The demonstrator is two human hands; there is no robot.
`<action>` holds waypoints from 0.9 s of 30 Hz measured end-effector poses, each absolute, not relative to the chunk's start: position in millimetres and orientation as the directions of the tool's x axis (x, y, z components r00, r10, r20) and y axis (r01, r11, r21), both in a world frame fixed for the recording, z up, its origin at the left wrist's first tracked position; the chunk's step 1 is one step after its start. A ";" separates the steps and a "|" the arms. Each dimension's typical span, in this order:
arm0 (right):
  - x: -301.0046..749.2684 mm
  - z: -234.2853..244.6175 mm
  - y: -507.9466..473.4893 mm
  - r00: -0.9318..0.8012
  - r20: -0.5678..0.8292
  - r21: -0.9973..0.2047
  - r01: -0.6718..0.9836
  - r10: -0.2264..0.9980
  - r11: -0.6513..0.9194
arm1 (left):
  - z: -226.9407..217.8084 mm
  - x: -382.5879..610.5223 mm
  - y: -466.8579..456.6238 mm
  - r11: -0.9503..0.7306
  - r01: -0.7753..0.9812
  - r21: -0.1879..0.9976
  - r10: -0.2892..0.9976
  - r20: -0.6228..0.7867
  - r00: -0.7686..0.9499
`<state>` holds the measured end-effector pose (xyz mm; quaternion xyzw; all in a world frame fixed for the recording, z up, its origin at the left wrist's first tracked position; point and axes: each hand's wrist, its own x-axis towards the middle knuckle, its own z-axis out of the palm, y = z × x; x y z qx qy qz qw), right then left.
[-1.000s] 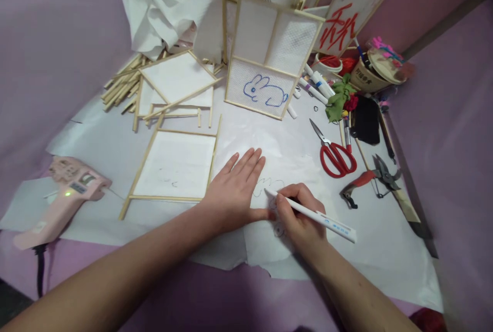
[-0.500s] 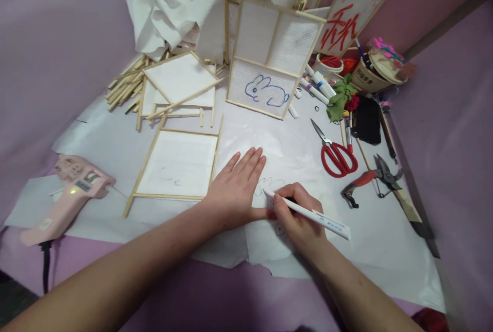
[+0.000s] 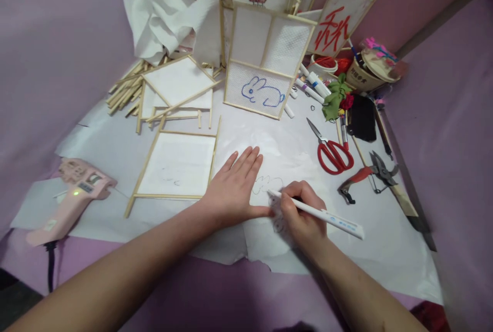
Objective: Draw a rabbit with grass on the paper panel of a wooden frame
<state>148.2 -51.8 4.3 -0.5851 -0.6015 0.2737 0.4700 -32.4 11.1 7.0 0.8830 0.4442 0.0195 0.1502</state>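
My left hand (image 3: 234,188) lies flat, fingers stretched out, on a white sheet of paper (image 3: 292,154) spread over the purple surface. My right hand (image 3: 300,214) is closed around a white pen (image 3: 327,215), whose tip touches the paper beside a faint pencil-like outline (image 3: 265,184) just right of my left fingers. A wooden frame with white paper (image 3: 175,165) lies to the left of my left hand.
A standing framed panel with a blue rabbit drawing (image 3: 264,91) is behind. Red scissors (image 3: 331,151), pruning pliers (image 3: 365,178), markers (image 3: 310,85) and a cup (image 3: 364,72) lie right. A pink glue gun (image 3: 69,201) sits left. Wooden sticks (image 3: 125,90) and frames pile at back left.
The pen's tip has shifted slightly right along the outline and its barrel has swung outward. My left hand has stayed flat in place.
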 end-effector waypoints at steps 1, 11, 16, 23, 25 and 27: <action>149.6 3.6 -52.5 0.147 0.280 -0.889 0.413 0.949 0.198 | 7.5 -33.2 11.3 -0.564 0.772 0.294 0.791 -0.076 0.607; 160.6 11.6 -49.5 0.269 0.535 -0.837 0.295 0.800 0.461 | 15.0 -37.4 4.1 -0.604 0.715 0.351 0.796 0.319 0.515; 165.7 11.2 -48.3 0.287 0.552 -0.820 0.359 0.783 0.446 | 15.3 -31.3 -10.7 -0.568 0.780 0.262 0.823 0.213 0.527; 172.4 9.8 -43.1 0.398 0.557 -0.817 0.423 0.729 0.392 | 13.3 -23.0 -31.0 -0.700 0.682 0.213 0.712 0.289 0.640; 174.1 11.2 -41.3 0.422 0.582 -0.796 0.470 0.695 0.382 | 13.4 -17.2 -43.5 -0.856 0.483 0.184 0.517 0.301 0.801; 175.8 12.3 -40.0 0.437 0.572 -0.799 0.487 0.694 0.352 | 12.8 -10.9 -56.5 -0.947 0.281 0.156 0.314 0.259 0.913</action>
